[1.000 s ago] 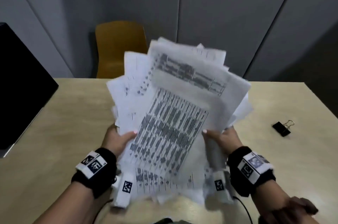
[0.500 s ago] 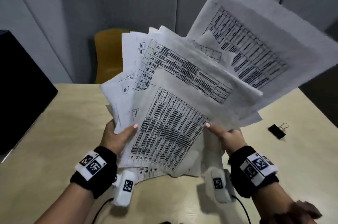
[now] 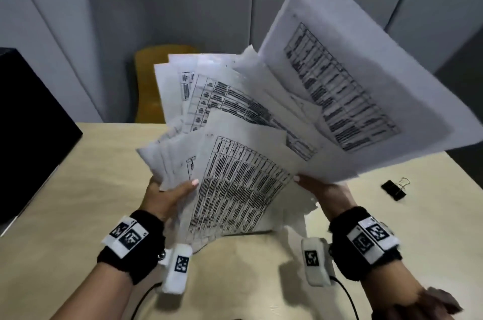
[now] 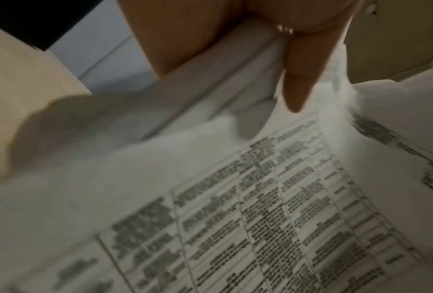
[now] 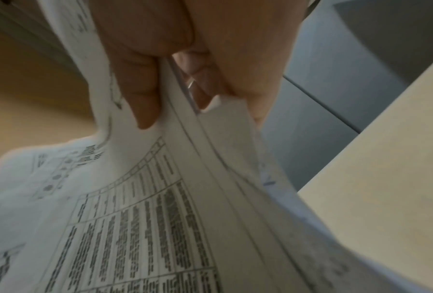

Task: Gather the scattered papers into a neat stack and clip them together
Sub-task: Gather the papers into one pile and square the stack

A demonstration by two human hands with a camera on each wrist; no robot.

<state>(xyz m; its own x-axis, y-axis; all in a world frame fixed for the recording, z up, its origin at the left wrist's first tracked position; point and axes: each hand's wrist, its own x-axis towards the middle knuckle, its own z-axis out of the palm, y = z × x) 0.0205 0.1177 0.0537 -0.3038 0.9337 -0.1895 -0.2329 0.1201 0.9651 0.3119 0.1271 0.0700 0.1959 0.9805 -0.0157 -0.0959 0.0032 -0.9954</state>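
Each wrist wears a black fuzzy band (image 3: 132, 246) carrying white tags printed with black square markers — the other band (image 3: 366, 241) likewise. A white marked camera pod (image 3: 176, 268) hangs beneath each, trailing a black cable (image 3: 345, 293); thumbnails pale pink.

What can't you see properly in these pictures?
- Words on the papers: too blurred to read, every view.
- Left hand fingers: behind the papers, head view.
- Yellow chair: mostly hidden by the papers.
- Binder clip: too small for detail.
- Table beneath the papers: covered.
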